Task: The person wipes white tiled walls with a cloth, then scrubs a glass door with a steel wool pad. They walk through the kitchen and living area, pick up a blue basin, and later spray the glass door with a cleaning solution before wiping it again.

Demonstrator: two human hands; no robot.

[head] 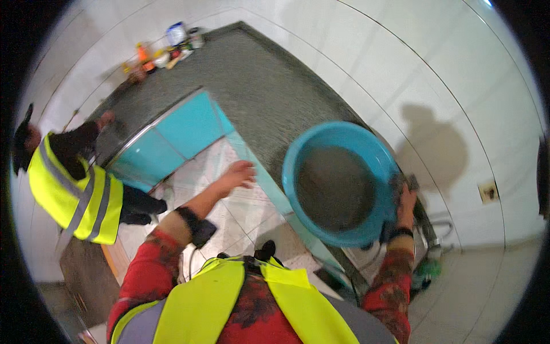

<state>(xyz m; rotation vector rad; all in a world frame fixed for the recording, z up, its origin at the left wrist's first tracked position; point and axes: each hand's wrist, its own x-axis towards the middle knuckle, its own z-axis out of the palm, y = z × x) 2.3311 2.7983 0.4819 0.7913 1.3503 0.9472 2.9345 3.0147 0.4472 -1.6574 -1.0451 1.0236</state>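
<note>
A blue plastic basin (292, 202) is on the dark grey speckled countertop (258, 73), at its right-hand arm near the tiled wall. Its bottom looks grey-brown; whether that is murky water or another filling I cannot tell. My right hand (407, 204) is at the outer right side of the basin, around a blurred dark grey cloth (397, 185) that seems pressed to the basin wall. Over the floor, left of the basin, my left hand (237, 175) hangs in the air with fingers apart and nothing in it.
At the left, a co-worker (75, 185) in a yellow vest reaches over the counter. Bottles and small items (161, 56) stand in the far corner. Turquoise cabinet fronts (184, 129) line the counter. A sink with a faucet (440, 228) lies right; a wall socket (488, 192) is beyond.
</note>
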